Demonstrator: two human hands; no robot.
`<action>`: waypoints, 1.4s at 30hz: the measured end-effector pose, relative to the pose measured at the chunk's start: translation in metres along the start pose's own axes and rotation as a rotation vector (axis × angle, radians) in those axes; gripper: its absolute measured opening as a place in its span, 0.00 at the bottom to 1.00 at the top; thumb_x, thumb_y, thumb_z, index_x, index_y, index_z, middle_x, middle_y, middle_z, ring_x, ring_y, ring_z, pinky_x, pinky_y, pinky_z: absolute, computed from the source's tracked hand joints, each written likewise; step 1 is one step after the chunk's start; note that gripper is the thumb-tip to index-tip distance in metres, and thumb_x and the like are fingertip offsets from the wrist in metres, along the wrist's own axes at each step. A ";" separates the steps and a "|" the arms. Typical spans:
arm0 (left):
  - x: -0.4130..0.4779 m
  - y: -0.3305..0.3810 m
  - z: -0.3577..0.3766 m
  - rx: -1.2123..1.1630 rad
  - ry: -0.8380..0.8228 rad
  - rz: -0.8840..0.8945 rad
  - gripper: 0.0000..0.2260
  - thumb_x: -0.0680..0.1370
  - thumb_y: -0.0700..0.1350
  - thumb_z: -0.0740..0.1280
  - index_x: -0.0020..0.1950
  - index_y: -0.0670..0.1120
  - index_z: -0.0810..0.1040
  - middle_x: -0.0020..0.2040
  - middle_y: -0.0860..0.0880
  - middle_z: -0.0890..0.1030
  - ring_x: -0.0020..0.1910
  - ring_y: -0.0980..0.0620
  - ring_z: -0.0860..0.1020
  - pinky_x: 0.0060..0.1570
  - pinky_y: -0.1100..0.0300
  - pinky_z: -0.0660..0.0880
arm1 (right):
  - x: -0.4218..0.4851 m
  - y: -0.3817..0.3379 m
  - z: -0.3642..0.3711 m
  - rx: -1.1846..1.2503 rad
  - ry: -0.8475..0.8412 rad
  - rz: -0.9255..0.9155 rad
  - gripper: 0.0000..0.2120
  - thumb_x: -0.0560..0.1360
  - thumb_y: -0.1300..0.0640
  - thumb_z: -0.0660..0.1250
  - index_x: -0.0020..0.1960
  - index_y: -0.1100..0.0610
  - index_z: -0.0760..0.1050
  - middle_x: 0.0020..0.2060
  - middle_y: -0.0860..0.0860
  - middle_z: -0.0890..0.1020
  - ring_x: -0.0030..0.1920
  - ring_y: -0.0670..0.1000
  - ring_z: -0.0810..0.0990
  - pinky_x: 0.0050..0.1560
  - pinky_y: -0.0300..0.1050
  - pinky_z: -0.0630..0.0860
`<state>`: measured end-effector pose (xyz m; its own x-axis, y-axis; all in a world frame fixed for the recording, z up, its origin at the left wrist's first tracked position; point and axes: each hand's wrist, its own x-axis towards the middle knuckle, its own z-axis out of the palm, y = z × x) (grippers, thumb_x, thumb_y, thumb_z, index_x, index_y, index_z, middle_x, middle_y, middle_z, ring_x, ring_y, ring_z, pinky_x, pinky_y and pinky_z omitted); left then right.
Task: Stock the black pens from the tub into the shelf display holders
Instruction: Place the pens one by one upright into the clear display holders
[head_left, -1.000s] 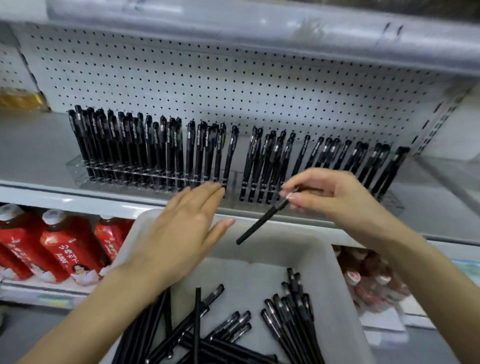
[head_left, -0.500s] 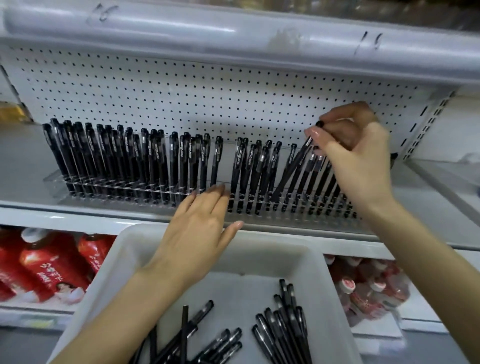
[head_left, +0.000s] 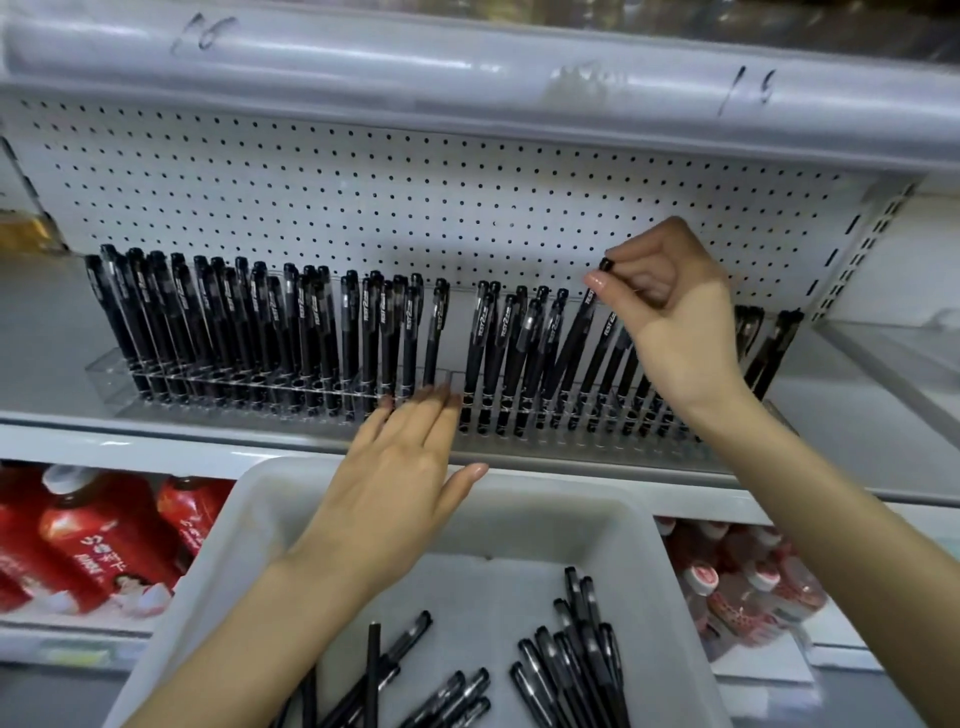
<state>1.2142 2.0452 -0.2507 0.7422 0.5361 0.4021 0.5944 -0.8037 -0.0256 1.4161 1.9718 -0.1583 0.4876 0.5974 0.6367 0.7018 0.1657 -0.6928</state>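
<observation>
At the holder (head_left: 550, 439) — pen (head_left: 576, 332) (right hand (head_left: 675, 322))

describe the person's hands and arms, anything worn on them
The left hand and the right hand are bare: no gloves, rings, watch or bracelet. The left forearm and right forearm are uncovered to the frame edge, no sleeve in view.

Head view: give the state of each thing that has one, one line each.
right hand, pinching the top of the held pen.
held pen, tilted, lower end down among the right holder's pens.
left hand, flat, fingertips at the left holder's front.
left holder, packed with standing pens.
tub, holding loose pens lying flat.
</observation>
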 end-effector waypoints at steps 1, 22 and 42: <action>0.000 -0.001 0.000 -0.005 0.002 0.007 0.27 0.78 0.58 0.51 0.63 0.40 0.75 0.61 0.46 0.78 0.62 0.48 0.75 0.62 0.48 0.69 | -0.001 0.002 0.002 -0.020 -0.019 -0.009 0.09 0.73 0.57 0.72 0.45 0.51 0.71 0.40 0.44 0.79 0.45 0.43 0.79 0.50 0.38 0.76; -0.001 -0.007 -0.006 -0.033 -0.066 0.057 0.28 0.78 0.59 0.51 0.68 0.41 0.71 0.66 0.45 0.74 0.66 0.49 0.72 0.67 0.49 0.59 | -0.012 -0.015 0.000 -0.115 -0.106 -0.040 0.08 0.71 0.57 0.72 0.41 0.45 0.76 0.38 0.37 0.80 0.42 0.36 0.78 0.47 0.28 0.73; -0.128 -0.067 -0.032 -0.481 -0.221 -0.388 0.38 0.72 0.64 0.48 0.78 0.48 0.45 0.77 0.56 0.42 0.75 0.60 0.45 0.69 0.68 0.42 | -0.152 0.031 0.112 -0.141 -1.034 0.192 0.08 0.66 0.59 0.78 0.44 0.56 0.84 0.34 0.40 0.80 0.34 0.33 0.76 0.42 0.28 0.71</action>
<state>1.0697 2.0222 -0.2705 0.5780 0.8097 0.1011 0.6653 -0.5394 0.5162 1.3059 1.9739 -0.3142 -0.0356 0.9919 -0.1222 0.7463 -0.0549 -0.6634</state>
